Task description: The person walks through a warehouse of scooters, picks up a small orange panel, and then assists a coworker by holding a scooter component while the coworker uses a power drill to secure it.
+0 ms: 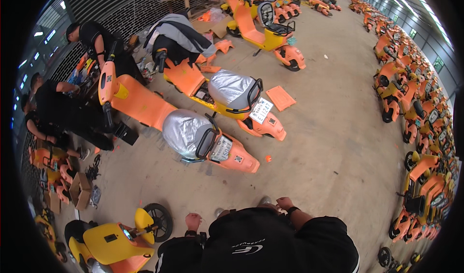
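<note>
In the head view, the left hand [193, 221] looks loosely curled near the yellow scooter [116, 243], at lower left. The right hand [284, 203] is also half-closed; I cannot tell whether either holds anything. Ahead, an orange scooter [153, 109] with a silver seat cover [185, 132] stands apart from both.

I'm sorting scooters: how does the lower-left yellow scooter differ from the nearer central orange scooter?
The yellow scooter has mostly yellow panels; the orange scooter, mostly orange. The yellow scooter's front wheel points picture-right; the orange scooter's tail, bearing a white plate, does. Both show both colours.
</note>
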A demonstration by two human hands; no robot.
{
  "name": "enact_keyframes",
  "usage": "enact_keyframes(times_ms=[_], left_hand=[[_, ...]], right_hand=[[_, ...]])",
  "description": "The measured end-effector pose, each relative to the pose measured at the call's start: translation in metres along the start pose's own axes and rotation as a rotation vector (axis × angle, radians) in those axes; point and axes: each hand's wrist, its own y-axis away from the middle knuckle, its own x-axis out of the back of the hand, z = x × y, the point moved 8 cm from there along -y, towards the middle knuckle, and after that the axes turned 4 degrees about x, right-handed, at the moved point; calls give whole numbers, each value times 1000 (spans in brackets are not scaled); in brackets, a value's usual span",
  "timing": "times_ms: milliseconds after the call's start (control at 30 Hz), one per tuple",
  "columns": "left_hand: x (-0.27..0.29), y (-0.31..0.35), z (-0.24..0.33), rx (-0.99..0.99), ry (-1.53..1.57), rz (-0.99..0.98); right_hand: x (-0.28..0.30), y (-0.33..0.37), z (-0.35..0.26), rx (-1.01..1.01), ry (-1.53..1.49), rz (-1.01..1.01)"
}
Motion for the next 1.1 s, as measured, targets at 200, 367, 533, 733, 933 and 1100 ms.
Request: enact_keyframes(times_ms=[200,367,533,733,933,1100], left_hand=[[-16,10,33,51,142,-115],[-37,14,37,216,297,-196],[-69,16,32,377,515,-321],[-82,24,36,429,454,-375],[-92,26,53,356,370,-315],[-80,22,47,220,324,-145]], right_hand=[[0,-19,0,103,64,4],[16,-12,-4,57,-31,16],[46,-5,15,-3,-60,99],[87,3,42,-58,-202,150],[110,-2,86,-207,-121,84],[113,-18,97,-172,-187,68]])
